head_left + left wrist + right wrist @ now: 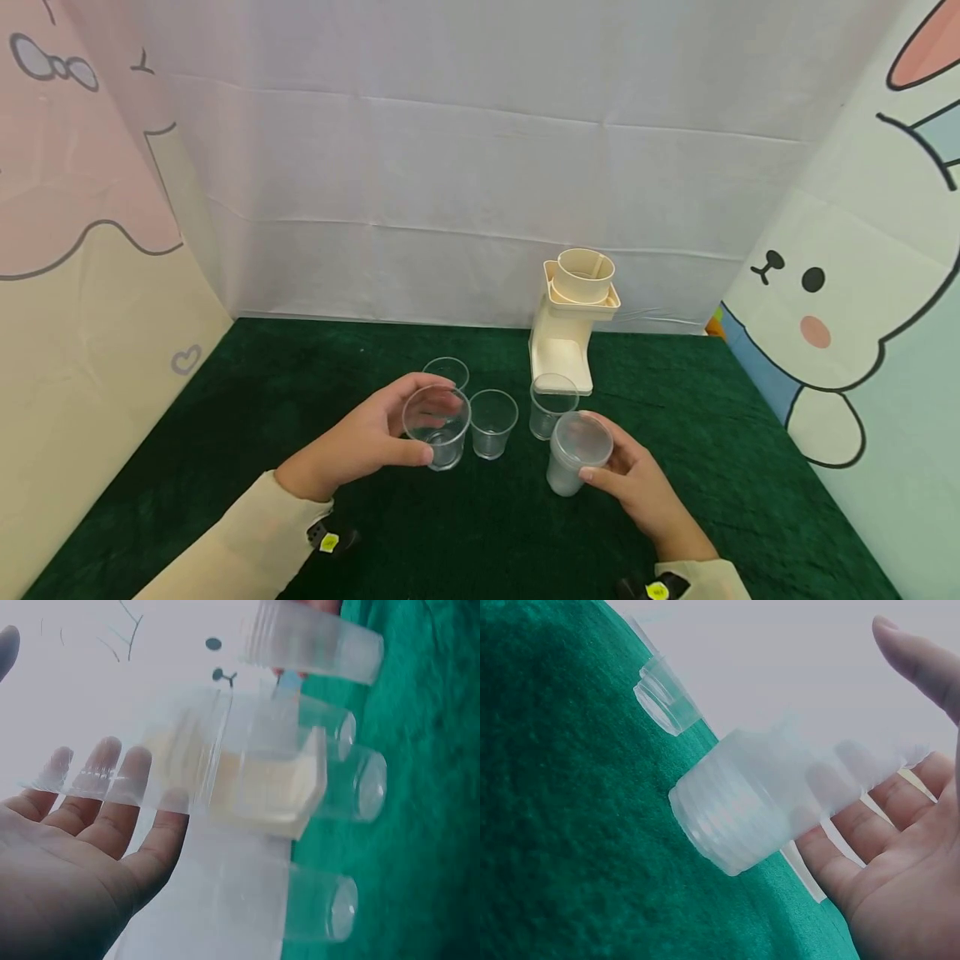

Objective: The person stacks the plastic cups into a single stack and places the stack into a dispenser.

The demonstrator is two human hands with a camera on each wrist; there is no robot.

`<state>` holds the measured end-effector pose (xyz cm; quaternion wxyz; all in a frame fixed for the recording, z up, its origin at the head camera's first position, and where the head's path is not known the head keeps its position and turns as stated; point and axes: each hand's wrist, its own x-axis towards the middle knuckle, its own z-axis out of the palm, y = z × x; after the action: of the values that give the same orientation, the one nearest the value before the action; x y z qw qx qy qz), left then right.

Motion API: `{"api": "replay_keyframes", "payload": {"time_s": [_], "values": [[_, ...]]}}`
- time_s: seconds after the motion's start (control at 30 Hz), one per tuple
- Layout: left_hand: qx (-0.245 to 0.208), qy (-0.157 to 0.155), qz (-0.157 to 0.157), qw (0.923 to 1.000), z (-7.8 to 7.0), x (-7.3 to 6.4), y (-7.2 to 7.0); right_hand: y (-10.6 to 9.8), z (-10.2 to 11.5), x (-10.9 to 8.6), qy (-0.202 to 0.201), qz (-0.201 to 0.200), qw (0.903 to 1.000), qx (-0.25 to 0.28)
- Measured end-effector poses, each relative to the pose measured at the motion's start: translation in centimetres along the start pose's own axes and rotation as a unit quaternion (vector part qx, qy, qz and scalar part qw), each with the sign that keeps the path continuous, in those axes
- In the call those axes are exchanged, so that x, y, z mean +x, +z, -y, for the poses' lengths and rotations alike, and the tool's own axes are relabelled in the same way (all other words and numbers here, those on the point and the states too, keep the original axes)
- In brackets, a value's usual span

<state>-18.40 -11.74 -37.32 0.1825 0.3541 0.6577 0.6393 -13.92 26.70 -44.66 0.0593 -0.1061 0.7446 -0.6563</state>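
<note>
In the head view my left hand (365, 446) holds a clear plastic cup (444, 437) by its side, thumb in front and fingers round the back. My right hand (637, 490) grips a stack of nested clear plastic cups (564, 468), cloudy from the many layers; their ribbed rims show in the right wrist view. A single clear cup (491, 433) stands upright between the hands. Another cup (448, 368) is partly hidden behind the left hand's cup. A third cup (545, 414) stands just behind the stack.
At the back right stands a cream plastic holder (564, 337) with a round cup-like top (585, 279). A dark green cloth (450, 542) covers the table. White fabric (480, 167) hangs behind, and printed cartoon panels (840, 333) flank the sides.
</note>
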Motion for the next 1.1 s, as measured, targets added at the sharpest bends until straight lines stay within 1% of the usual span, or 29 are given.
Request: {"api": "replay_keyframes", "payload": {"time_s": [0.1,0.27,0.47,0.57,0.8,0.93,1.1], "values": [[0.016,0.004,0.004,0.9999,-0.4,0.6,1.1,0.0,0.0,0.0,-0.002,0.001,1.0,0.0],[0.054,-0.008,0.002,0.9985,-1.3,1.5,3.0,-0.1,-0.1,0.0,0.0,-0.002,1.0,-0.003],[0.073,-0.007,-0.003,0.9973,-1.7,2.7,4.5,-0.1,-0.2,0.1,-0.003,-0.005,1.0,-0.001],[0.07,-0.004,-0.003,0.9976,-1.6,3.3,5.1,-0.1,-0.2,0.1,-0.008,-0.004,1.0,-0.004],[0.051,0.021,0.004,0.9985,-1.6,5.0,6.5,-0.2,-0.1,0.0,-0.017,-0.002,0.9999,0.002],[0.035,0.017,0.004,0.9992,-1.6,5.9,7.1,-0.1,0.0,0.0,-0.024,0.009,0.9996,0.013],[0.025,0.019,0.009,0.9995,-1.5,6.9,7.7,-0.1,-0.1,0.0,-0.017,0.007,0.9998,0.01]]}}
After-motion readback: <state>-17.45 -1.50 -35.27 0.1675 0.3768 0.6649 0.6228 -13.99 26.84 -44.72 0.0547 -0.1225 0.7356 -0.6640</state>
